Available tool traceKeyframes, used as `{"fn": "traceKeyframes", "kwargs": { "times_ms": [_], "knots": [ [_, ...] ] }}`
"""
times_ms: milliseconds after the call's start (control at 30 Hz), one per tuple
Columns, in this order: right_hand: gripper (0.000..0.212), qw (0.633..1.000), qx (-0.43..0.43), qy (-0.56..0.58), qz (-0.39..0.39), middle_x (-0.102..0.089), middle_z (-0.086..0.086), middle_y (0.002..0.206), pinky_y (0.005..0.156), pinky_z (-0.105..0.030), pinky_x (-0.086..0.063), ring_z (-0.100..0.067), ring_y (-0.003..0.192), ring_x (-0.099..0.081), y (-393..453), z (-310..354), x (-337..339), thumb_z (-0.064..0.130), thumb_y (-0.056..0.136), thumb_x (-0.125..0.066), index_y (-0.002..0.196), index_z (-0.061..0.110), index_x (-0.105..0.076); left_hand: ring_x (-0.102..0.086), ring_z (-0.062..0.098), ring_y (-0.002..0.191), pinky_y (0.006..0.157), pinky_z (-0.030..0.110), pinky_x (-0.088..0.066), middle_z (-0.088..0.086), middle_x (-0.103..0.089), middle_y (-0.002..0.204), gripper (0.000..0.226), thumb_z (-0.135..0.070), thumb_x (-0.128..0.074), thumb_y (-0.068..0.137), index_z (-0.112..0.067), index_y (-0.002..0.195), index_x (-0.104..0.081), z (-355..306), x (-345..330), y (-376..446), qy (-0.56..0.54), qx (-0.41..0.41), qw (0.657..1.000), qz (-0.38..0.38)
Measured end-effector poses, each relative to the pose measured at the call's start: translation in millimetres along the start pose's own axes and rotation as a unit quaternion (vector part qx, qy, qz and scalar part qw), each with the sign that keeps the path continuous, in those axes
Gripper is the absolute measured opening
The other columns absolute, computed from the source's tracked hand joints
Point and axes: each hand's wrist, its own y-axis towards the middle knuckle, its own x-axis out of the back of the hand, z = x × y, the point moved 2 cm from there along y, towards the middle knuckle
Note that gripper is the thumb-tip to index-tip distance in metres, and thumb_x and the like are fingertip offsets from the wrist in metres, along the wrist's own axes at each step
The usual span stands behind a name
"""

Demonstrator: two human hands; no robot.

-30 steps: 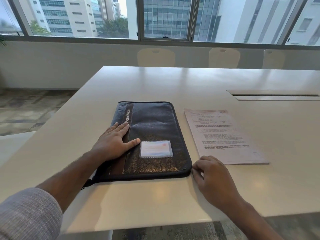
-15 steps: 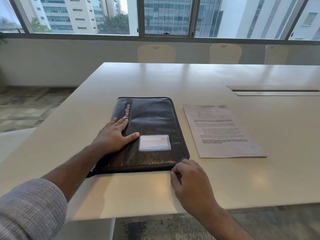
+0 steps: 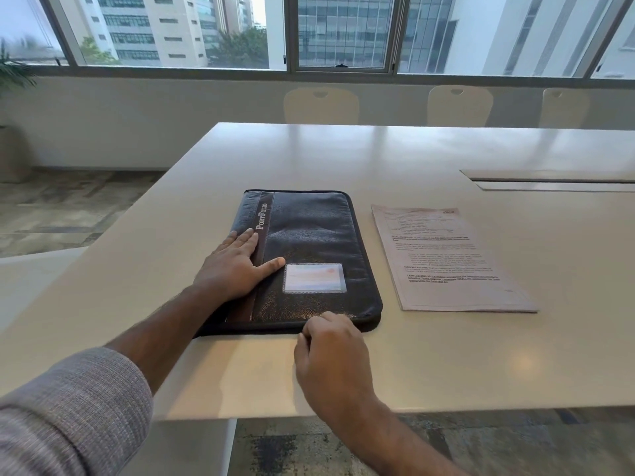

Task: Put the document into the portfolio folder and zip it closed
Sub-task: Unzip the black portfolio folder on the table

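A black leather portfolio folder [image 3: 311,228] lies flat and closed on the white table [image 3: 343,156], with a clear card window on its near half. My left hand [image 3: 233,266] presses flat on the folder's left side, fingers straight. My right hand [image 3: 330,352] is at the folder's near edge, fingers curled onto the zipper line; the pull itself is hidden under them. The printed document [image 3: 443,259] lies flat on the table just right of the folder, touched by neither hand.
A long cable slot [image 3: 549,182] is set into the tabletop at the far right. Three pale chairs [image 3: 321,104] stand along the far side under the windows. The table's near edge runs just below my right hand.
My right hand has slid left along the folder's near edge, from the right corner toward the middle. My left hand stays flat on the folder.
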Motion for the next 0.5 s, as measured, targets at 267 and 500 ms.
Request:
{"fn": "traceKeyframes", "kwargs": {
  "times_ms": [267,500],
  "knots": [
    [0.014,1.000,0.009,-0.013,-0.005,-0.061,-0.003,0.074,0.069,-0.032,-0.045,-0.020,0.073,-0.052,0,6,-3,0.017,0.086,-0.058,0.074,0.012,-0.062,-0.005,0.010,0.152,0.122,0.035,-0.009,-0.009,-0.012,0.166,0.114,-0.095,-0.030,0.070,-0.022,0.157,-0.021,-1,-1,-4,-0.012,0.022,0.999,-0.023],
    [0.014,0.999,0.032,-0.010,0.011,-0.062,-0.005,0.081,0.075,-0.034,-0.045,-0.021,0.079,-0.053,2,13,-8,0.019,0.088,-0.054,0.079,0.012,-0.062,-0.010,0.015,0.152,0.123,0.037,-0.012,-0.004,-0.013,0.166,0.120,-0.096,-0.033,0.067,-0.017,0.157,-0.022,-3,0,-8,-0.029,0.047,0.998,-0.033]
  ]
}}
